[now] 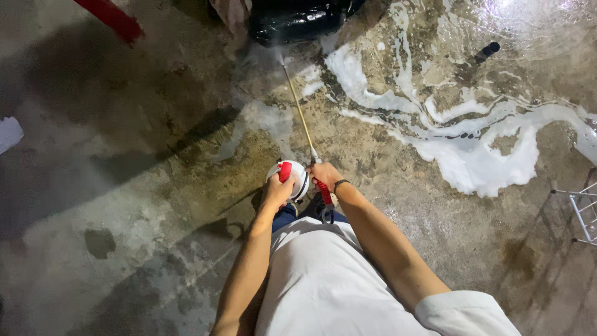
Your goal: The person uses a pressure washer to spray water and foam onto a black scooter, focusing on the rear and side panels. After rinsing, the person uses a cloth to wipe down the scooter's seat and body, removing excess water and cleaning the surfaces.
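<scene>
Concrete floor [124, 205] fills nearly the whole view, wet and blotchy, dark on the left, glossy toward the top right. Across the right half runs one winding band of white foam [479, 155], thick at its lower lobe and thinning into streaks toward the top centre. At the top edge sits one black glossy mass [292, 22], possibly part of a vehicle, though too little of it shows to be sure. One red bar [112, 18] cuts the top-left corner, one white scrap [7, 134] lies at the left edge, and one white wire rack [581, 214] pokes in at the right edge. Down at the bottom, the person's white shirt [323, 280], and two bare arms reaching forward and converging in front of the body. One long thin spray lance [298, 109], brass-coloured, runs from the hands up and slightly left toward the black mass, mist at its far tip. One pressure sprayer bottle [292, 177], white with a red top handle, sits just ahead of the waist, well short of the foam. The left hand [278, 190] is bent down at the wrist, fingers wrapped over the bottle's top. The right hand [324, 176], elbow out, is clenched around the red trigger grip [324, 193] at the lance's near end, one dark band [341, 183] on that wrist. One small black cylinder [487, 51] lies on the wet floor, top right.
</scene>
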